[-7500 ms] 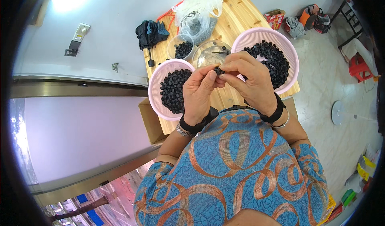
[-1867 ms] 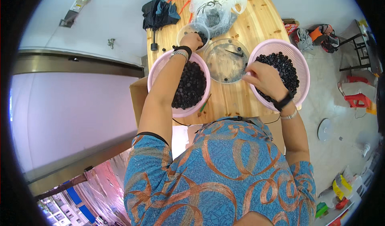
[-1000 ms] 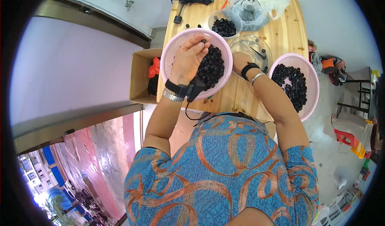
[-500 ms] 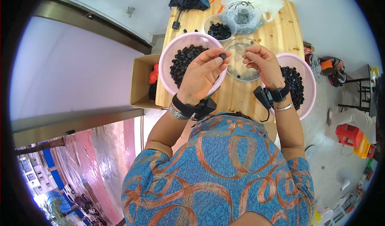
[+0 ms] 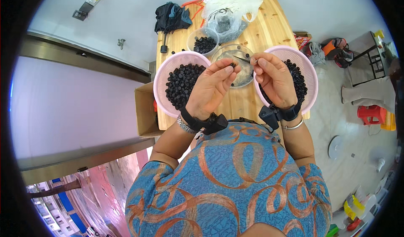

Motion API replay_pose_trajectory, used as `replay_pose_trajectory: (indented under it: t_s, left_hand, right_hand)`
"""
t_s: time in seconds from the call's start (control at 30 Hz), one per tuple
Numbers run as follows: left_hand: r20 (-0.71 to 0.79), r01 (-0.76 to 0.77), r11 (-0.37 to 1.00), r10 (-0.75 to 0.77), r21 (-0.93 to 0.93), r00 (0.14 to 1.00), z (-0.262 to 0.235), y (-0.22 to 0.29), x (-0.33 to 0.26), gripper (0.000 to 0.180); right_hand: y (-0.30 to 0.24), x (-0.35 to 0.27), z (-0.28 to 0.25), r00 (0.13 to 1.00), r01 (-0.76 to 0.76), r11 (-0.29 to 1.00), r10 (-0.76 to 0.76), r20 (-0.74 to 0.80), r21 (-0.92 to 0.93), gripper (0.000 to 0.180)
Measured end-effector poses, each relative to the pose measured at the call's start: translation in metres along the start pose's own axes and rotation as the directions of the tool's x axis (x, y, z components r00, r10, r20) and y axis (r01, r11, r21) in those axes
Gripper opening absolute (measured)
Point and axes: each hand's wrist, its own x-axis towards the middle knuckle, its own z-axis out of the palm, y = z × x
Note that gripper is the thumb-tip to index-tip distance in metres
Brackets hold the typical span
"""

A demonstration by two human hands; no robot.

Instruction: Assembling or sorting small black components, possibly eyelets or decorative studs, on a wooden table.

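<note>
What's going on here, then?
A person at a pale wooden table pinches a small black piece in the bare left hand. The right hand is nearby; whatever it may hold is too small to tell. A round pink plastic basket of black pieces stands left, another right, a round clear plastic dish between.

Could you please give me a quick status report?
Left hand: pinching black piece, partly covered. Right hand: fingers curled, hold unclear. In view between hands: dark pointed tool.

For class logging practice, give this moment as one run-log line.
left hand: pinching small black piece | right hand: curled, contents unclear | centre: clear tray | flanking it: pink baskets
</note>
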Motion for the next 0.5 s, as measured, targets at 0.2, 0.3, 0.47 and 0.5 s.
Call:
replay_pose_trajectory:
  t_s: [0.2,0.3,0.47,0.5]
  left_hand:
    - [0.052,0.103,0.988,-0.098,-0.112,0.994,0.015,-0.006,-0.002,0.015]
    - [0.104,0.131,0.985,-0.12,-0.114,0.987,0.016,-0.01,-0.003,0.016]
    - [0.12,0.127,0.989,-0.117,-0.077,0.986,0.014,-0.01,-0.006,0.015]
    - [0.12,0.107,0.992,-0.098,-0.072,0.988,0.014,-0.01,-0.007,0.015]
  right_hand:
    - [0.004,-0.011,0.004,0.968,0.245,0.929,-0.248,0.023,-0.276,0.014]
    - [0.003,-0.014,0.01,0.942,0.328,0.859,-0.327,0.073,-0.393,0.013]
    - [0.0,-0.017,0.02,0.927,0.361,0.773,-0.356,0.115,-0.521,0.012]
    - [-0.001,-0.018,0.022,0.923,0.374,0.748,-0.362,0.135,-0.548,0.012]
